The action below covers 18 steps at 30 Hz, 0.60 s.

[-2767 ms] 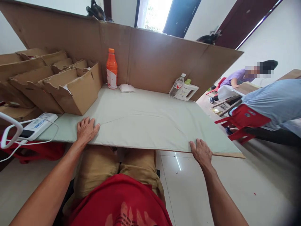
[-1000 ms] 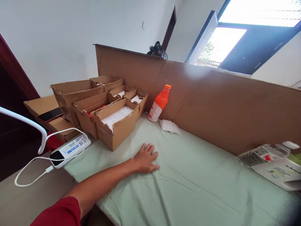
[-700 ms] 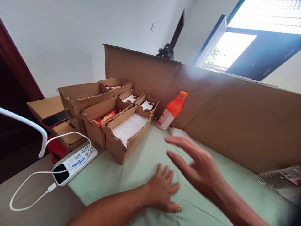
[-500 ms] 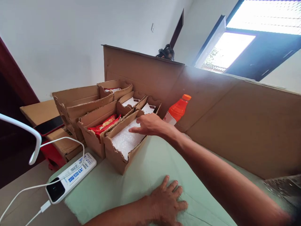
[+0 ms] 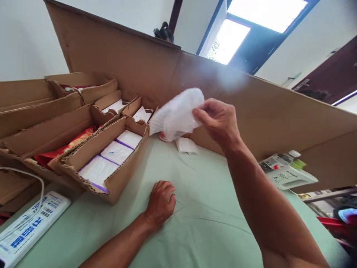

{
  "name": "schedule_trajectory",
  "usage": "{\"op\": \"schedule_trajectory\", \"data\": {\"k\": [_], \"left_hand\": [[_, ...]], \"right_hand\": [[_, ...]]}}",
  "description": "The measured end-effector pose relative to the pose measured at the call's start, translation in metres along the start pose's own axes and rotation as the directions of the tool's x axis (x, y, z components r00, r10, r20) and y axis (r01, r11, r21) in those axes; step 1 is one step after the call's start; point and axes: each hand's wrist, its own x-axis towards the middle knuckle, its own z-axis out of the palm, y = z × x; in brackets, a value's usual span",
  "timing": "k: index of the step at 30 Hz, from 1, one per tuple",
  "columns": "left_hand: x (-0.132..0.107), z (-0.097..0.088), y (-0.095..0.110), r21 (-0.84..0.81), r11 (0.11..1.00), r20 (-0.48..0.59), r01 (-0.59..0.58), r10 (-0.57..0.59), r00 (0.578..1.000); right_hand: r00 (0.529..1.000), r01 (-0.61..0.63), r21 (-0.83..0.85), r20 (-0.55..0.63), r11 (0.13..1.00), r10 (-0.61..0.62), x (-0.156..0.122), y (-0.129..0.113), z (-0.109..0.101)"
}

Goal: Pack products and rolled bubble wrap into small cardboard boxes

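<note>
right hand [image 5: 221,123] pinching wrap [image 5: 178,113], left hand [image 5: 160,203] resting

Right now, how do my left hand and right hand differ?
Your right hand is raised above the green tablecloth, while your left hand is low, apparently resting on it. Your right hand pinches a white translucent sheet; your left hand is loosely curled, with no held thing visible. Both are bare.

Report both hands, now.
Left hand: resting on the green cloth, fingers curled; whether fully shut can't be told.
Right hand: closed, pinching the white sheet.
</note>
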Motion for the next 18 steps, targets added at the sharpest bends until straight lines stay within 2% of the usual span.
{"op": "schedule_trajectory", "data": {"k": [3, 5, 7, 9, 11, 14, 16, 18], "left_hand": [[-0.002, 0.001, 0.000, 0.009, 1.000, -0.020, -0.009, 0.009, 1.000], [-0.002, 0.003, -0.001, 0.029, 1.000, -0.021, -0.011, 0.011, 1.000], [-0.002, 0.005, -0.002, 0.055, 0.998, -0.015, -0.012, 0.013, 1.000], [-0.002, 0.006, -0.003, 0.068, 0.998, -0.010, -0.011, 0.012, 1.000], [-0.002, 0.007, -0.002, 0.068, 0.998, -0.006, -0.008, 0.008, 1.000], [-0.001, 0.007, 0.000, 0.059, 0.998, -0.012, 0.000, 0.000, 1.000], [-0.001, 0.008, 0.001, 0.047, 0.999, -0.016, 0.010, -0.009, 1.000], [-0.001, 0.009, 0.001, 0.030, 0.999, -0.018, 0.021, -0.020, 1.000]], "right_hand": [[0.979, -0.199, -0.197, 0.009, 0.960, 0.204, -0.034, 0.068, -0.017], [0.920, -0.361, -0.345, 0.021, 0.866, 0.392, -0.053, 0.109, -0.011], [0.854, -0.466, -0.431, 0.008, 0.772, 0.520, -0.066, 0.140, -0.001], [0.829, -0.500, -0.444, 0.003, 0.744, 0.559, -0.072, 0.156, 0.008], [0.842, -0.481, -0.416, 0.027, 0.772, 0.539, -0.072, 0.156, 0.014], [0.889, -0.397, -0.338, 0.090, 0.853, 0.450, -0.058, 0.130, 0.022], [0.937, -0.265, -0.261, 0.156, 0.928, 0.311, -0.037, 0.100, 0.035], [0.965, -0.074, -0.182, 0.236, 0.980, 0.116, -0.007, 0.066, 0.057]]}}
